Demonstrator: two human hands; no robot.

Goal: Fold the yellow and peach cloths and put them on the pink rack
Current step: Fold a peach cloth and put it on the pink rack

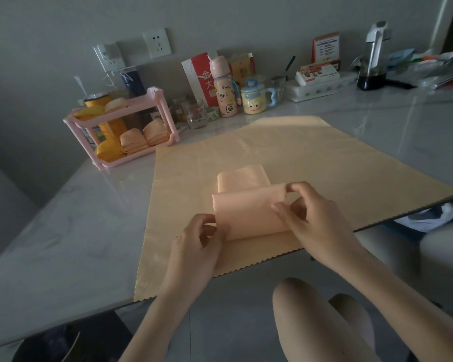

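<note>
Peach cloth [249,207], folded into a narrow strip, lies on a larger pale-orange cloth [311,158] spread flat over the grey table [63,231]. The left hand [196,246] pinches the strip's near left corner. The right hand [317,218] pinches its near right edge, and that end is raised and curled over. At the far left stands the pink rack [165,111], holding folded yellow cloths [107,152] and folded peach cloths [134,143].

head-worn view, facing down, table [63,231] close
</note>
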